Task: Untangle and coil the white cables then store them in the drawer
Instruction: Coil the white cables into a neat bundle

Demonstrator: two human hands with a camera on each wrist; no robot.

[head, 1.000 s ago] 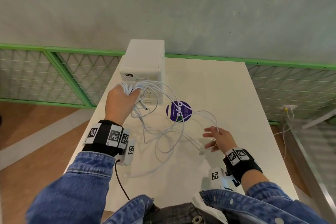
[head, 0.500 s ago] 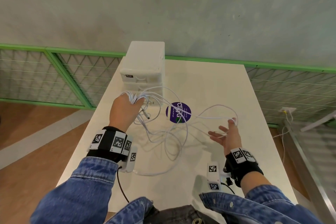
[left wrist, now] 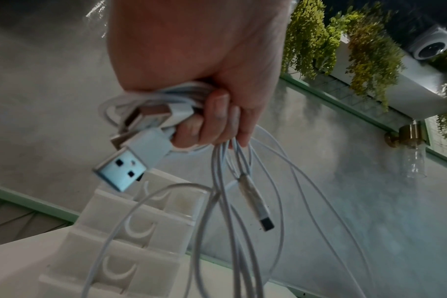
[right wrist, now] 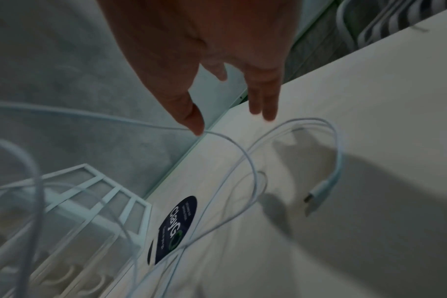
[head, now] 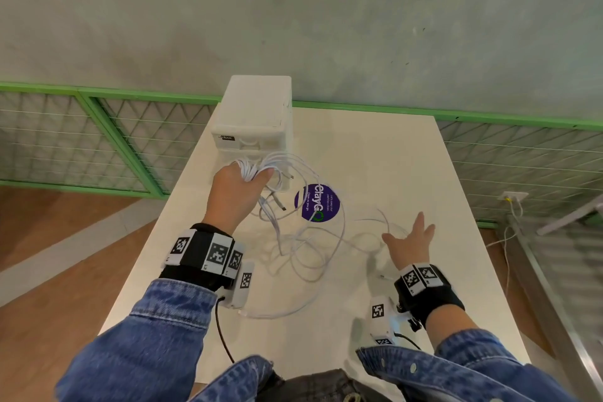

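Observation:
My left hand (head: 239,188) (left wrist: 204,113) grips a bundle of white cables (head: 251,170) (left wrist: 171,100) just in front of the white drawer unit (head: 257,114). USB plugs (left wrist: 123,173) stick out of the fist, and loose loops (head: 303,248) hang from it onto the white table (head: 391,157). My right hand (head: 411,238) (right wrist: 232,113) hovers over the table at the right with its fingers spread. One strand (right wrist: 227,139) crosses at its thumb tip. A loose cable end with a plug (right wrist: 322,191) lies on the table below it.
A round purple sticker (head: 317,203) lies on the table between my hands. The drawer unit (left wrist: 130,242) has several drawers, all closed. A green wire fence (head: 98,140) runs behind the table, with a grey wall above it.
My right hand has let the cable loop drop and now hangs open lower over the table. My left hand has kept its grip on the bundle near the drawers.

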